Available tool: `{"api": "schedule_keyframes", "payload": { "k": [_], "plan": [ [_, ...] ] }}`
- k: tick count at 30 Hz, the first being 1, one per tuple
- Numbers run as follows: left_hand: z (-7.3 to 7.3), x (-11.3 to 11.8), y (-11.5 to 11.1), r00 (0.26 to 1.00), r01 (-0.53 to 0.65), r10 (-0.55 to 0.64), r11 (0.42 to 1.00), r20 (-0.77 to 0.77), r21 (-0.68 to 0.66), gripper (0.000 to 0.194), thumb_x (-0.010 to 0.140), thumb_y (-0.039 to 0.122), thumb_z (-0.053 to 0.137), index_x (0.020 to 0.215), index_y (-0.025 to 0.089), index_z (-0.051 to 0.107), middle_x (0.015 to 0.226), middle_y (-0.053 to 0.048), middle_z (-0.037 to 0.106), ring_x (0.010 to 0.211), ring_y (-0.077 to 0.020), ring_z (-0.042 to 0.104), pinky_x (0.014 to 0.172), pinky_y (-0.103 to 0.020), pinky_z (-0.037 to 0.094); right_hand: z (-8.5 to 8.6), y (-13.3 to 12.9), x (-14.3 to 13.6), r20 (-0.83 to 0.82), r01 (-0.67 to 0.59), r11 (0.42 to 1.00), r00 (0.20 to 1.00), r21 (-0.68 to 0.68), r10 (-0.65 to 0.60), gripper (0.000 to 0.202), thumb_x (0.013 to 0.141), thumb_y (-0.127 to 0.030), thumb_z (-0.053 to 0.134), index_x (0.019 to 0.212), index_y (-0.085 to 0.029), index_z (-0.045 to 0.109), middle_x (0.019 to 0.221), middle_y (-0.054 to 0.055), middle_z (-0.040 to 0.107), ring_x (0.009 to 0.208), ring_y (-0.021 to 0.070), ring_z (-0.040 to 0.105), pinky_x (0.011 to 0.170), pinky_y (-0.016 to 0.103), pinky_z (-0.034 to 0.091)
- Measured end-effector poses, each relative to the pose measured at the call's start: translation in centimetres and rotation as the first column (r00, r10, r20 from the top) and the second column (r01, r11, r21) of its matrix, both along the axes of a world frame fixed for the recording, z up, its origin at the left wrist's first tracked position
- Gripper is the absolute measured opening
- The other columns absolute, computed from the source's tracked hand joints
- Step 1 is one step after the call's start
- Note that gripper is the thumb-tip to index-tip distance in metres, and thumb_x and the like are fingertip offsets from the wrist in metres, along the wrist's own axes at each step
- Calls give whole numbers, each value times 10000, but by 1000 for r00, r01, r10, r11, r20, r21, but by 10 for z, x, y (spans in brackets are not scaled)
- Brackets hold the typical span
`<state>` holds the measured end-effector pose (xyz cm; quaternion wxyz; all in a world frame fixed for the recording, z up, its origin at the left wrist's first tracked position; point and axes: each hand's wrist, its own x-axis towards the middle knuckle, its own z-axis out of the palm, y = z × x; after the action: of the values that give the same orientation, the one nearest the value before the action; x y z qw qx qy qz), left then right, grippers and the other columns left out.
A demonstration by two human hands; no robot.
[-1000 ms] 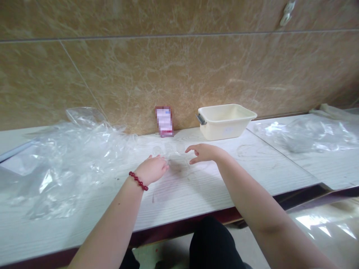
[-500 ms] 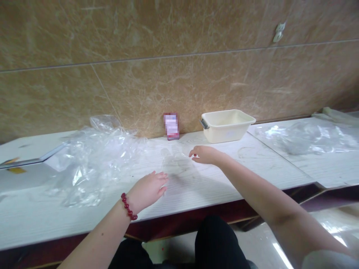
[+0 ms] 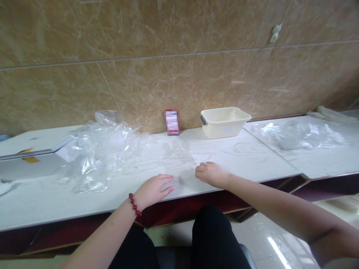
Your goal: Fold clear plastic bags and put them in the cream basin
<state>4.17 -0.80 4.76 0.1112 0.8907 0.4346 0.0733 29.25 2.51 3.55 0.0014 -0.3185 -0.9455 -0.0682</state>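
Note:
A thin, clear plastic bag [image 3: 176, 153] lies flat on the white wood-grain tabletop, its edges hard to make out. At its lower left is my left hand [image 3: 154, 188], palm down, thumb and fingers apart, near the front edge of the table. My right hand [image 3: 210, 173] rests by the bag's lower right side with its fingers curled together; what is between the fingertips, if anything, is hidden. A red bead bracelet [image 3: 135, 204] circles my left wrist.
Crumpled clear plastic bags [image 3: 103, 149] lie heaped to the left, beside a white box [image 3: 36, 158]. Against the wall stand a small blurred card or packet [image 3: 172, 123] and a cream plastic tub [image 3: 224, 129]. More clear plastic [image 3: 300, 134] lies on the right.
My right hand has come closer to me, and its fingers have curled in. My left hand has shifted slightly right and stays spread. The camera view has tilted a little.

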Motion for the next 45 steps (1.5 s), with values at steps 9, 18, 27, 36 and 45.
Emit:
{"api": "schedule_keyframes", "payload": {
  "k": [9,18,27,36,45],
  "plan": [
    [-18,22,4,994,-107,101,983,48,150,461,685,349,500,1111,185,444,1143,-72,484,1059,-196,415,944,-368,255,-4,7,1,-299,70,998,952,-9,-69,183,761,-184,381,835,-153,545,855,69,534,800,137,487,695,249,376],
    [-18,32,9,979,-202,190,947,69,251,148,723,175,396,784,182,531,832,-40,582,822,-166,514,811,-331,362,-1,3,2,-479,13,1000,878,-5,-13,131,711,-133,411,783,-154,519,782,54,532,790,138,471,741,269,370],
    [-23,36,1,971,-239,230,922,66,305,233,710,276,455,914,186,522,1027,-78,530,972,-215,456,893,-392,292,-1,1,-2,-546,16,999,837,-37,-33,131,688,-113,413,773,-163,500,774,49,528,800,144,470,760,291,367],
    [-13,19,4,996,-51,31,962,79,269,195,752,177,356,854,204,519,909,-4,605,864,-141,529,933,-326,297,-4,-4,17,-527,-196,970,845,-143,93,629,636,-402,561,1167,-145,342,1234,134,344,1147,187,292,922,335,275],
    [-1,5,-9,986,-34,3,983,168,183,200,768,228,366,877,208,532,928,1,605,908,-119,523,846,-249,389,-10,16,1,-439,-265,911,892,-317,107,424,810,-249,349,1227,-174,328,1240,55,384,1157,110,301,956,271,243]
  ]
}}
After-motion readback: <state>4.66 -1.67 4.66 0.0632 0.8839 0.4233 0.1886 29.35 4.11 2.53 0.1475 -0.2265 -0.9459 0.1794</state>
